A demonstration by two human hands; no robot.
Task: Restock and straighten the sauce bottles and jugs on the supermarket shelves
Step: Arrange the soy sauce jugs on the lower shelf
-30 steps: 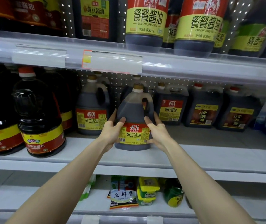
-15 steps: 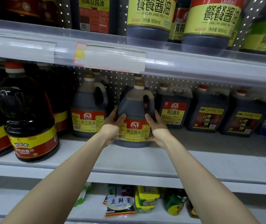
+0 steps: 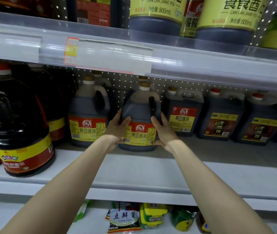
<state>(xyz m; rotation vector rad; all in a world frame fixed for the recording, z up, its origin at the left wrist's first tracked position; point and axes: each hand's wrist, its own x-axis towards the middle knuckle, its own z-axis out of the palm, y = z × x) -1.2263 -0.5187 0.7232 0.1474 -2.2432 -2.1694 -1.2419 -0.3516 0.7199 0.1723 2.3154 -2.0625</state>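
The soy sauce jug (image 3: 139, 110) (red-and-yellow label facing out, handle to the right) sat upright on the middle shelf (image 3: 134, 173), gripped from both sides: the left hand (image 3: 117, 128) wrapped its left flank, the right hand (image 3: 165, 131) its right, thumbs on the front. A matching jug (image 3: 88, 115) stood just left, a squarer jug (image 3: 183, 114) just right.

Before us we count: white middle shelf (image 3: 134, 173), upper shelf (image 3: 235, 78) edged with a clear plastic rail (image 3: 168, 48), lower shelf (image 3: 16, 215) beneath, dark perforated back panel (image 3: 124, 83), pale price-label strip (image 3: 114, 61), cool even light.
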